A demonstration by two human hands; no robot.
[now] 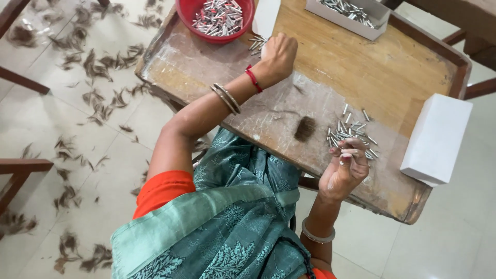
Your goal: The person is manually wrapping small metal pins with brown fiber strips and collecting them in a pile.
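Note:
My left hand (276, 54) reaches across the worn wooden table (330, 72), with its fingers closed over a few small metal tubes (256, 44) lying beside a red bowl (182, 11) full of the same tubes. My right hand (343, 170) is at the near edge, fingers curled and pinching a tube at the edge of a loose pile of metal tubes (351, 132). A small tuft of dark hair (305, 128) lies on the table just left of that pile. What sits inside my left fist is hidden.
A closed white box (436, 137) rests on the table's right corner. An open white box of tubes (361, 23) stands at the far side, with a white sheet (266, 15) next to the bowl. Several hair tufts (98, 67) litter the tiled floor. Wooden furniture legs (20, 173) stand at left.

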